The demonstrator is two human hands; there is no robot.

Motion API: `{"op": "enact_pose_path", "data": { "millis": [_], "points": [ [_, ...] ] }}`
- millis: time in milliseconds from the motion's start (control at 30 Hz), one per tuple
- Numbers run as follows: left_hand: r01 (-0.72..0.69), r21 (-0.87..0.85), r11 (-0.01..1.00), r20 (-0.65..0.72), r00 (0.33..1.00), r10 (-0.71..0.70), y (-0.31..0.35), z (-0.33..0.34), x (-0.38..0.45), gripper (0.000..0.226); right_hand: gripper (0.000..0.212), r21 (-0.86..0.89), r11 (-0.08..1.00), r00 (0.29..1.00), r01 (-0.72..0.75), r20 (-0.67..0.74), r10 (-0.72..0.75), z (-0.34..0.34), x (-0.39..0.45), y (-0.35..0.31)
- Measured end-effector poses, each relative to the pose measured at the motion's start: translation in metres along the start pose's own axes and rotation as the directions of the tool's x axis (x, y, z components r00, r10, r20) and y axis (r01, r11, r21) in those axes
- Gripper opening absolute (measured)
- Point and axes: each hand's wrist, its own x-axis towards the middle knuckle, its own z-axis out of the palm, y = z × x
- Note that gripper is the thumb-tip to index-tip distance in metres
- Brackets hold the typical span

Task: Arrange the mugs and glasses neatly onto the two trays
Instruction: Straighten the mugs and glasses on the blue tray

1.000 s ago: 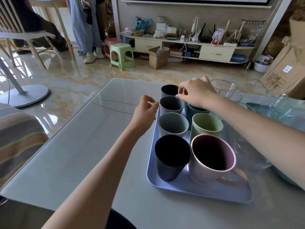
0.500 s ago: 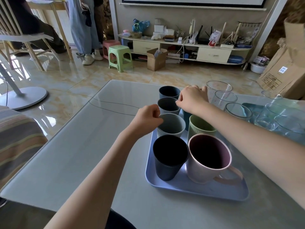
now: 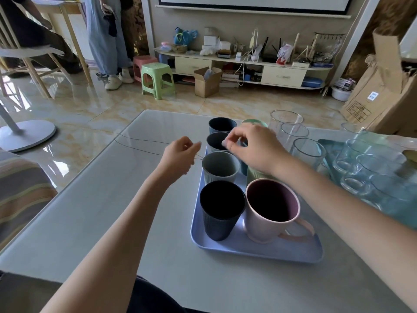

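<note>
A blue tray [image 3: 255, 250] on the grey table carries two rows of cups. A navy ribbed cup [image 3: 222, 211], a grey cup [image 3: 220, 166], a slate cup [image 3: 215, 141] and a dark blue cup [image 3: 222, 125] line its left side. On its right side are a pink mug [image 3: 273, 208], a mostly hidden green cup [image 3: 255, 176] and a teal mug [image 3: 243, 170]. My right hand [image 3: 252, 145] hovers over the teal mug, fingertips pinched near the slate cup's rim; I cannot tell whether it grips anything. My left hand [image 3: 180, 154] is loosely curled and empty, left of the tray.
Three clear glasses [image 3: 308, 152] stand on the table right of the blue tray. A teal tray [image 3: 325, 143] at the far right holds several glass mugs [image 3: 352, 159]. Behind my right hand shows a green mug [image 3: 253, 122]. A thin wire [image 3: 140, 146] crosses the table.
My left hand has drawn back to the left, away from the grey cup. My right hand has stayed over the teal mug, with its fingertips now reaching toward the slate cup.
</note>
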Motion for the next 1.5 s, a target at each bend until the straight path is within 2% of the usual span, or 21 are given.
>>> {"op": "enact_pose_path", "data": {
  "millis": [33, 100, 167, 233, 333, 500, 633, 767, 867, 933, 1067, 1133, 1200, 1500],
  "points": [
    [0.019, -0.02, 1.0, -0.022, 1.0, -0.019, -0.002, -0.003, -0.002, 0.028, 0.022, 0.108, 0.994, 0.996, 0.03, 0.081, -0.039, -0.007, -0.013, -0.009],
    [0.052, -0.014, 0.999, -0.031, 0.998, -0.052, -0.005, -0.007, -0.01, 0.027, 0.025, 0.168, 0.981, 0.959, 0.098, 0.246, -0.138, -0.016, -0.039, -0.023],
    [0.084, 0.033, 0.996, 0.024, 0.996, -0.085, -0.005, -0.006, -0.019, 0.024, 0.028, 0.1, 0.98, 0.913, 0.173, 0.357, -0.198, -0.017, -0.061, -0.031],
    [0.108, 0.056, 0.993, 0.088, 0.99, -0.113, -0.001, -0.003, -0.027, 0.021, 0.036, -0.038, 0.961, 0.885, 0.272, 0.403, -0.234, -0.01, -0.078, -0.035],
    [0.14, 0.013, 0.99, 0.141, 0.98, -0.141, 0.008, 0.003, -0.035, 0.022, 0.03, -0.18, 0.917, 0.884, 0.355, 0.384, -0.267, 0.005, -0.091, -0.032],
    [0.158, -0.025, 0.987, 0.147, 0.977, -0.153, 0.013, 0.004, -0.04, 0.019, 0.014, -0.213, 0.891, 0.907, 0.4, 0.231, -0.352, 0.019, -0.1, -0.034],
    [0.16, -0.01, 0.987, 0.144, 0.977, -0.157, 0.012, 0.002, -0.041, 0.02, 0.013, -0.235, 0.886, 0.912, 0.399, 0.2, -0.358, 0.022, -0.099, -0.037],
    [0.171, -0.024, 0.985, 0.161, 0.973, -0.165, 0.007, 0.0, -0.038, 0.023, 0.035, -0.153, 0.939, 0.933, 0.308, 0.242, -0.267, 0.013, -0.096, -0.036],
    [0.194, -0.029, 0.981, 0.161, 0.969, -0.187, 0.003, -0.002, -0.035, 0.028, 0.046, -0.019, 0.989, 0.987, 0.146, 0.07, -0.144, -0.006, -0.101, -0.025],
    [0.197, 0.011, 0.98, 0.165, 0.966, -0.196, 0.001, -0.004, -0.035, 0.026, 0.045, -0.094, 0.994, 0.998, 0.063, 0.033, -0.06, -0.019, -0.112, -0.012],
    [0.202, 0.069, 0.977, 0.179, 0.961, -0.212, 0.001, -0.002, -0.037, 0.028, 0.04, -0.268, 0.963, 0.976, 0.029, 0.214, 0.03, -0.022, -0.139, 0.007],
    [0.218, 0.082, 0.973, 0.204, 0.952, -0.23, 0.002, -0.002, -0.039, 0.033, 0.027, -0.274, 0.961, 0.965, 0.032, 0.258, 0.041, -0.017, -0.146, 0.011],
    [0.238, 0.078, 0.968, 0.242, 0.938, -0.25, 0.002, -0.003, -0.041, 0.038, 0.021, -0.276, 0.961, 0.969, 0.028, 0.242, 0.041, -0.012, -0.148, 0.011],
    [0.259, 0.005, 0.966, 0.389, 0.889, -0.24, 0.001, -0.014, -0.046, 0.052, 0.019, -0.249, 0.968, 0.977, 0.01, 0.21, 0.044, -0.005, -0.153, 0.013]
  ]
}}
